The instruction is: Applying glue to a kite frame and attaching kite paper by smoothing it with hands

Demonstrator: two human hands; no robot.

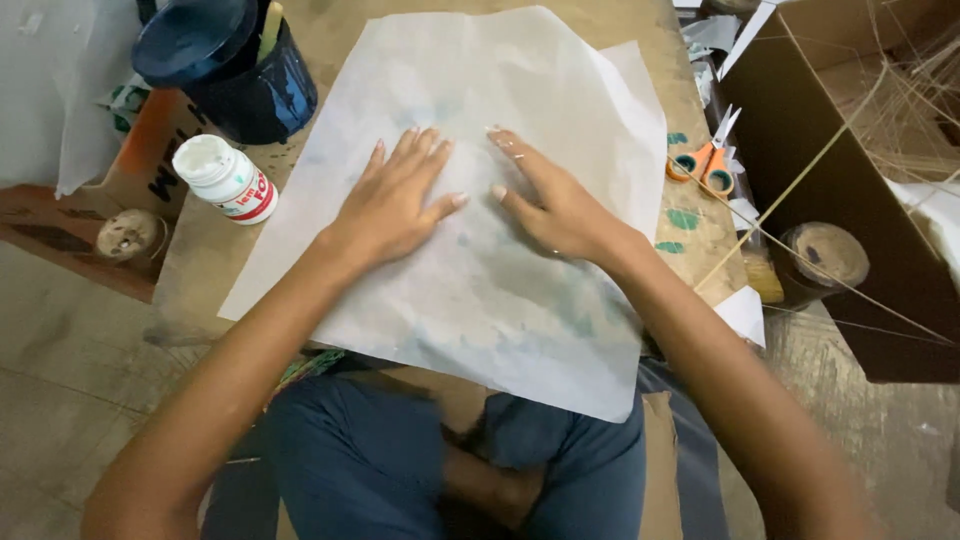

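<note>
A large sheet of thin white paper (520, 300) lies spread over a low wooden board (690, 225), with faint blue-green stains showing through it. My left hand (395, 200) rests flat on the middle of the sheet, fingers together and pointing away from me. Just to its right, my right hand (550, 200) also presses flat on the paper, fingers stretched toward the left hand. Neither hand holds anything.
A white glue bottle (225, 178) lies at the board's left edge, behind it a dark blue bucket (235, 65). Orange-handled scissors (705, 160) sit on the right. A brown cardboard box (850, 180) with thin sticks stands far right, a round tape roll (825, 258) beside it.
</note>
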